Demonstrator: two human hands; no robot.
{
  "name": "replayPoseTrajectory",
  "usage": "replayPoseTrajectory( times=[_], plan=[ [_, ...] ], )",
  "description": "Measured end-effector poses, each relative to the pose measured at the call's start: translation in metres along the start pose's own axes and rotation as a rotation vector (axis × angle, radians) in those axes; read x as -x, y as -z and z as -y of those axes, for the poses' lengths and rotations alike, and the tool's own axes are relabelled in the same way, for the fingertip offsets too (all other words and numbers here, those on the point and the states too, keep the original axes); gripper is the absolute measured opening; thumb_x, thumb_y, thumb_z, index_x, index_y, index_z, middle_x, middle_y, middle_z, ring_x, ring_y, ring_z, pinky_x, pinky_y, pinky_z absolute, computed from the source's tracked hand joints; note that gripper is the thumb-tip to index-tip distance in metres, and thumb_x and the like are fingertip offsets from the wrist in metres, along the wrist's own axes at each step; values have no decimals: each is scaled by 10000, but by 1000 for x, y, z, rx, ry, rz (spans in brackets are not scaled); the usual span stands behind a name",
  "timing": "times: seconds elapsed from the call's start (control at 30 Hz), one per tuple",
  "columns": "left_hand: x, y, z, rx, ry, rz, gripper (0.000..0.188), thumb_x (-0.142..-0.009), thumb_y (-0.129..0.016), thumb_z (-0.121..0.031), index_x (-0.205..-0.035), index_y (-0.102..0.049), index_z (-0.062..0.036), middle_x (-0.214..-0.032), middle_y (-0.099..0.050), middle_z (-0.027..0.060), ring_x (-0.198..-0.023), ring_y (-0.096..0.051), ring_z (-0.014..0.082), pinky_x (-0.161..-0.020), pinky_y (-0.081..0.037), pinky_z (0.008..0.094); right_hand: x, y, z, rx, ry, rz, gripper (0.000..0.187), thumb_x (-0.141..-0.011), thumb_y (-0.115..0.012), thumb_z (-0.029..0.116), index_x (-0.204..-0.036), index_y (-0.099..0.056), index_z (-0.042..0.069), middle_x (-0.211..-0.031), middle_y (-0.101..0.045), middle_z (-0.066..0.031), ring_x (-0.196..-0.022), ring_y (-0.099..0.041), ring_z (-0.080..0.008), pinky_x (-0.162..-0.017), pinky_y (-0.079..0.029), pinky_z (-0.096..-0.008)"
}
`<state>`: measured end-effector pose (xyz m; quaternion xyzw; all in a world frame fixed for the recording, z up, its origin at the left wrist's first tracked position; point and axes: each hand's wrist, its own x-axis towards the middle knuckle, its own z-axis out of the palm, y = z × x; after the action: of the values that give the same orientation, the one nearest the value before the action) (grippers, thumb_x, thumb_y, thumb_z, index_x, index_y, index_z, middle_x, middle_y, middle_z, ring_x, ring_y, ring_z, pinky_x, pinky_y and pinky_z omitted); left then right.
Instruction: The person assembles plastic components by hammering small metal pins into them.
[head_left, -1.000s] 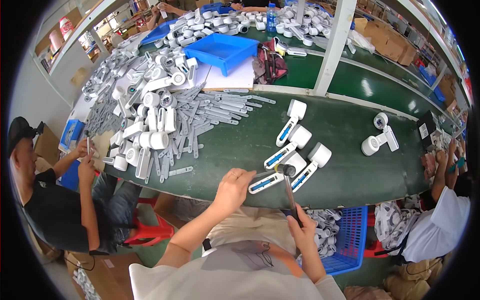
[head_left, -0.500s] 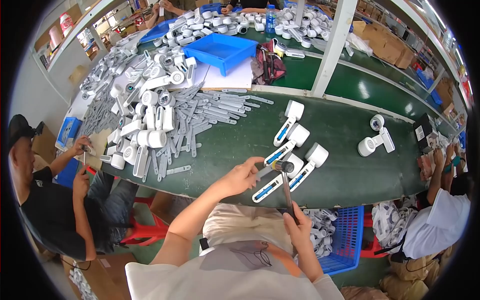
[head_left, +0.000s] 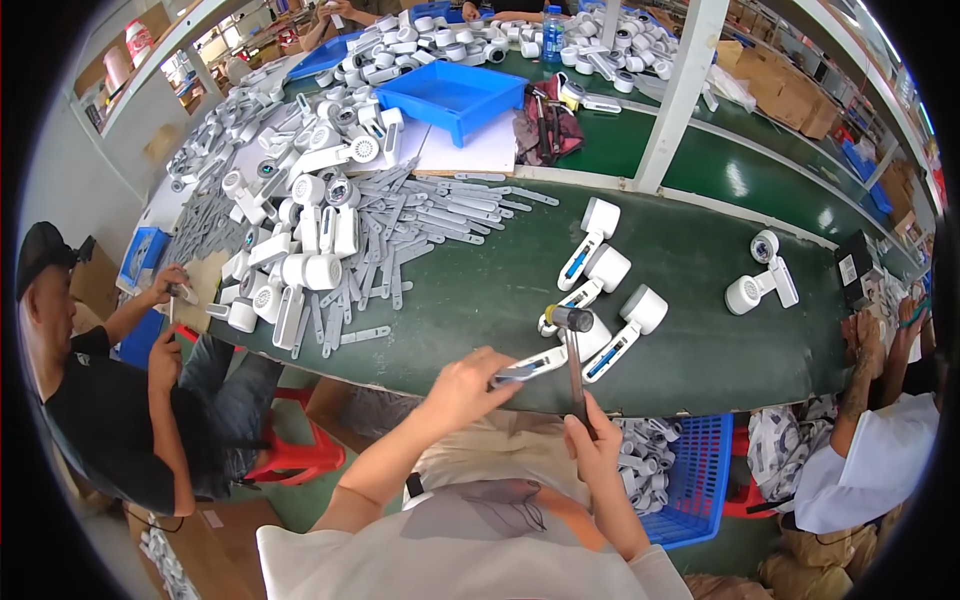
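Observation:
My left hand (head_left: 466,388) pinches a flat grey strip (head_left: 513,374) at the near end of a white handheld fan's handle (head_left: 545,361). Whether the strip lies inside the handle or just above it, I cannot tell. In my right hand (head_left: 596,442) is a hammer (head_left: 574,365), held upright; its short dark head with a yellowish face partly covers that fan and the one behind. More white fans (head_left: 640,312) lie close by in a slanting row, their handles showing blue cells in open slots.
A heap of white fans (head_left: 310,270) and many loose grey strips (head_left: 430,215) cover the table's left. One fan (head_left: 768,275) lies apart at right. Farther back stand a blue tray (head_left: 450,100) and a white post (head_left: 685,95). A blue basket (head_left: 705,480) sits below the edge; people work on both sides.
My left hand has moved down and slightly left, bringing the grey strip to the nearest fan's handle, whose blue cell is now largely covered from sight. The hammer stays nearly in place.

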<state>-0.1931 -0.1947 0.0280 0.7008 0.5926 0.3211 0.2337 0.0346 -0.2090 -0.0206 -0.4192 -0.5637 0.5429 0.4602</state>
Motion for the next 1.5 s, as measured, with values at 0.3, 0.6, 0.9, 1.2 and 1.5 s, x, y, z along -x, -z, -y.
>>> replayPoseTrajectory(
  times=[0.3,0.6,0.9,1.2,1.5],
  plan=[
    [7,33,5,-125,-71,-138,444,-814,-700,-251,-1209,-582,-86,-884,-546,162,-742,-579,374,-670,-484,435,8,1,6,72,3,36,434,-877,-576,-15,-1307,-513,-16,-640,-507,19,-475,-433,-35,-420,-322,-196],
    [-9,15,17,-225,-236,-255,298,-810,-661,-107,-1104,-653,-55,-893,-535,135,-780,-572,300,-704,-463,382,19,8,11,156,26,8,429,-878,-576,-16,-1303,-517,-15,-630,-501,25,-475,-430,-33,-427,-326,-196],
    [-11,-6,1,-257,-148,-322,323,-802,-676,-74,-1121,-659,-32,-932,-550,109,-865,-515,285,-732,-461,398,23,12,14,165,-11,-7,426,-880,-577,-12,-1301,-517,-15,-632,-504,21,-478,-433,-34,-428,-333,-199],
    [-5,-11,1,-153,-171,-295,288,-785,-685,-62,-1073,-690,-63,-951,-575,91,-905,-516,282,-751,-461,404,21,13,9,234,16,20,417,-876,-594,1,-1290,-536,2,-636,-517,21,-492,-454,-32,-443,-352,-197],
    [-9,-11,9,-238,-156,-370,320,-767,-716,-117,-1085,-706,-147,-910,-621,21,-894,-521,251,-781,-376,362,15,11,31,501,149,84,436,-847,-641,29,-1270,-537,13,-753,-606,-103,-631,-558,-122,-620,-470,-256]
  ],
)
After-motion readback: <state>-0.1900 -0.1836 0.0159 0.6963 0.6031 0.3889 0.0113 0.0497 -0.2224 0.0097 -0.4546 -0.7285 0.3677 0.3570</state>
